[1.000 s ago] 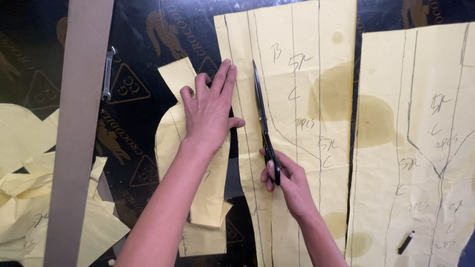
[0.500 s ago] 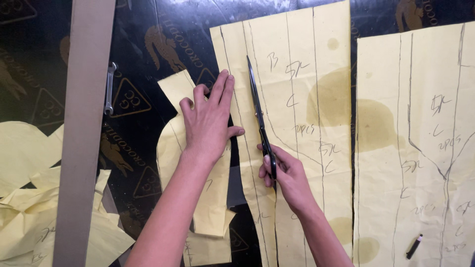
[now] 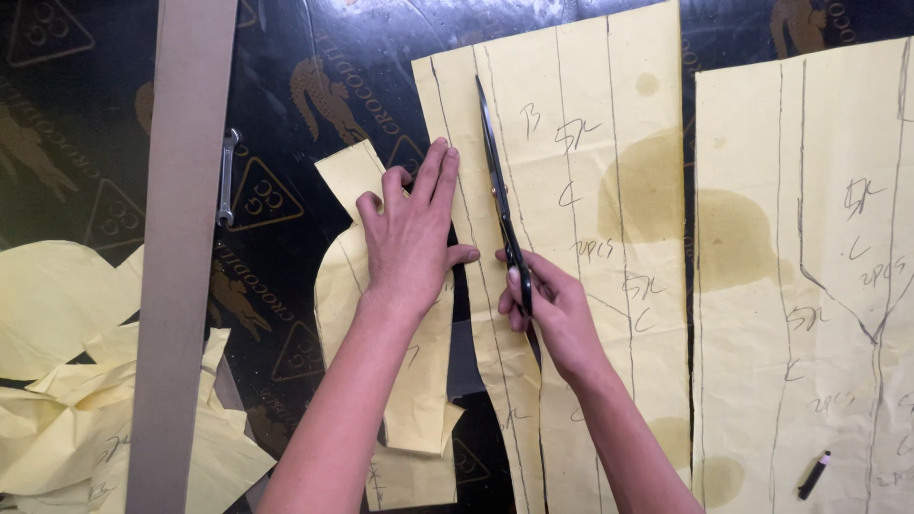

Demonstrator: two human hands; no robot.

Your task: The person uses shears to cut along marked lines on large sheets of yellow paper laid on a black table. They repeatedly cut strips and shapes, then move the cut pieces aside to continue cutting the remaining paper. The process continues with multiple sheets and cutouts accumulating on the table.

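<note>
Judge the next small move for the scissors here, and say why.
Probably another snip forward along the pencilled line. The right hand holds the black scissors with blades lying up the yellow pattern paper, uncut line remains ahead of the tips, and the left hand presses the paper flat beside the cut.

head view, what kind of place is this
Probably a tailoring or garment pattern-cutting workshop: the right hand runs black scissors along pencil lines on a yellow paper pattern sheet, with paper offcuts piled at left.

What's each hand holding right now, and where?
Right hand holds black scissors by the handles. Left hand presses flat on the yellow pattern paper, gripping nothing.
</note>
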